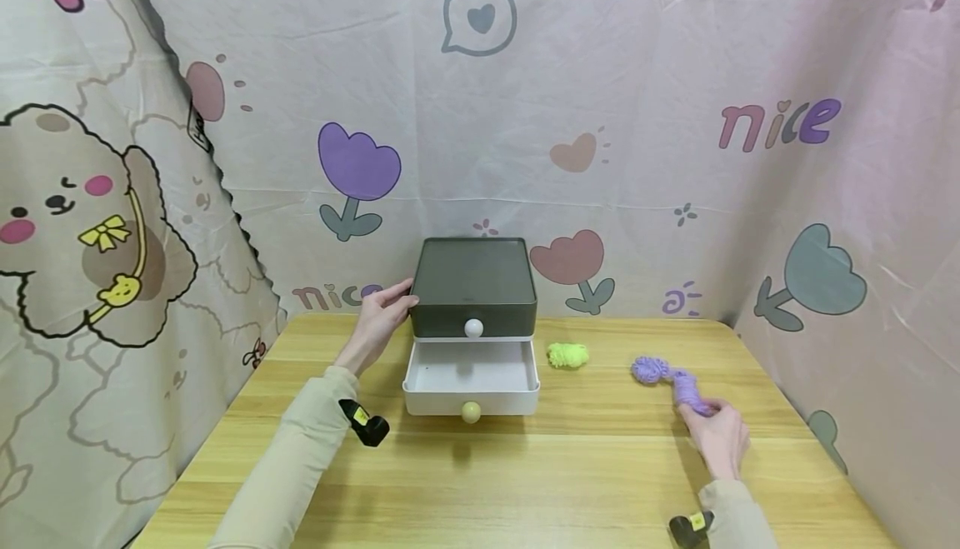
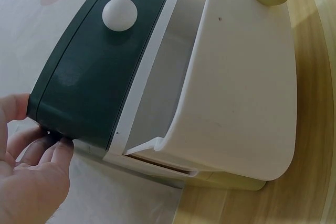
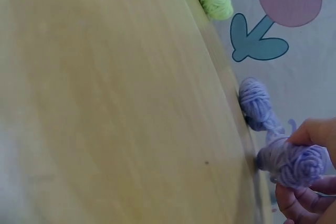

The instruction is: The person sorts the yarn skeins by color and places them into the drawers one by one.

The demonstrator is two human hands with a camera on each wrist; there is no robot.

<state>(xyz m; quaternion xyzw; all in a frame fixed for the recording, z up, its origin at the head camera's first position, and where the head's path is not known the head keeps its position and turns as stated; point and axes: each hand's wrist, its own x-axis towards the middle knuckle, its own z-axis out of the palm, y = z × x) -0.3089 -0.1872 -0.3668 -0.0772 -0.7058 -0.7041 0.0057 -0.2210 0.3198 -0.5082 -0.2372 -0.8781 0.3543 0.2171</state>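
A small two-drawer storage box [image 1: 475,270] stands at the back of the table, its dark green upper part shut. Its white lower drawer [image 1: 472,401], with a yellowish knob, is pulled out, and its floor looks bare. My left hand [image 1: 378,320] holds the green part at its left front corner, thumb and fingers bent against it in the left wrist view [image 2: 39,166]. On the right, my right hand [image 1: 717,432] pinches the nearer end of a purple yarn bundle [image 3: 294,161] between thumb and fingers. The bundle's farther lump [image 1: 649,370] is joined to it by a narrow twisted middle.
A lime-green yarn bundle [image 1: 567,355] lies just right of the drawer. The wooden table [image 1: 570,482] reaches back to a printed cloth [image 1: 480,116] hanging close behind the box. More cloth hangs along both sides.
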